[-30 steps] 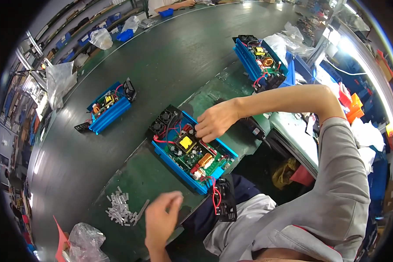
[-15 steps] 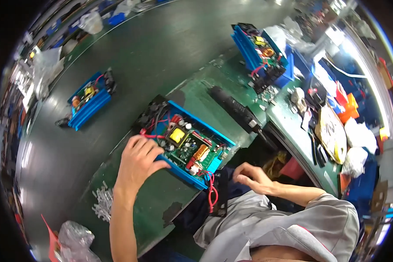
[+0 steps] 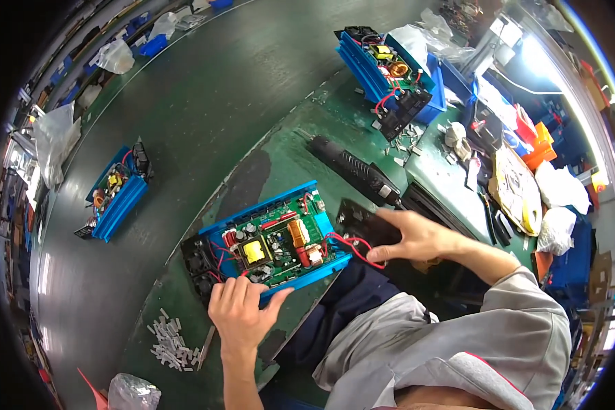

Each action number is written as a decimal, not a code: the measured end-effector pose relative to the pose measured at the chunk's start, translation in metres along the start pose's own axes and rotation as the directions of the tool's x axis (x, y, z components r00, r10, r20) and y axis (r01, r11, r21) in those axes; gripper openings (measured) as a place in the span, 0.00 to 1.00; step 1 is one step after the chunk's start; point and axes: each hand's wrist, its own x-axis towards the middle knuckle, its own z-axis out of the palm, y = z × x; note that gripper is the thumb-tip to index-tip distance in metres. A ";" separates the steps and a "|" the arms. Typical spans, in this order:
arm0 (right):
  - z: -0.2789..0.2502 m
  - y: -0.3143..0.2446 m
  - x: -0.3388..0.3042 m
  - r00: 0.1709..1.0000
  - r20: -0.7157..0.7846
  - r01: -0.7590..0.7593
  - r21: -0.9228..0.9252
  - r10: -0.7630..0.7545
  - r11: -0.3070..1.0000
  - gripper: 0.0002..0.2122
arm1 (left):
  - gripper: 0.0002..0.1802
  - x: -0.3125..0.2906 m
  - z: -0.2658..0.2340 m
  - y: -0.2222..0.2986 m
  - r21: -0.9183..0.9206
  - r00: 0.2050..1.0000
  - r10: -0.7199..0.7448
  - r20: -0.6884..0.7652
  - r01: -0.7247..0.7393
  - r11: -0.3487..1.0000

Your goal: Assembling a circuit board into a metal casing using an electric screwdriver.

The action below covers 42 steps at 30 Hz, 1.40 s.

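Note:
An open blue metal housing (image 3: pixel 290 281) lies on the green bench in front of me, its green circuit board (image 3: pixel 277 240) with a yellow transformer facing up. A black fan end panel (image 3: pixel 199 263) is at its left end. My left hand (image 3: pixel 244 311) grips the near wall by the fan end, thumb along the outside. At the other end, a black end plate (image 3: pixel 360 220) is joined to the board by red wires (image 3: pixel 352 240). My right hand (image 3: pixel 417 236) holds this plate between thumb and fingers, partly hiding it.
A black electric screwdriver (image 3: pixel 355 167) lies beyond the housing. Similar blue units rest at the far left (image 3: pixel 119 195) and on a blue bin (image 3: pixel 434 96) at the back right. Small grey pieces (image 3: pixel 173 342) are heaped at left. Pliers (image 3: pixel 488 215) lie at right.
The housing has turned, its right end swinging away from me. My right hand has moved up to the end plate, which was hanging off the bench edge and is now raised. My left hand moved right and nearer.

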 end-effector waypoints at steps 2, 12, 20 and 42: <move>-0.016 -0.019 0.016 0.987 -0.074 0.121 -0.230 -0.142 0.966 0.34 | 0.23 -0.001 0.003 0.007 0.019 0.999 -0.037 -0.014 0.037 0.999; -0.015 -0.021 0.132 0.737 -0.338 0.284 -0.632 -0.586 0.721 0.24 | 0.17 0.014 0.024 0.034 0.030 0.940 -0.334 -0.062 0.337 0.941; 0.001 -0.012 0.106 0.536 -0.265 0.558 -0.600 -0.801 0.573 0.21 | 0.08 -0.069 -0.054 0.038 0.062 0.550 -0.795 -0.257 0.830 0.554; 0.035 -0.039 0.116 0.495 -0.047 0.753 -0.475 -0.868 0.455 0.17 | 0.13 -0.118 -0.048 0.001 0.250 0.624 -0.773 0.114 0.735 0.631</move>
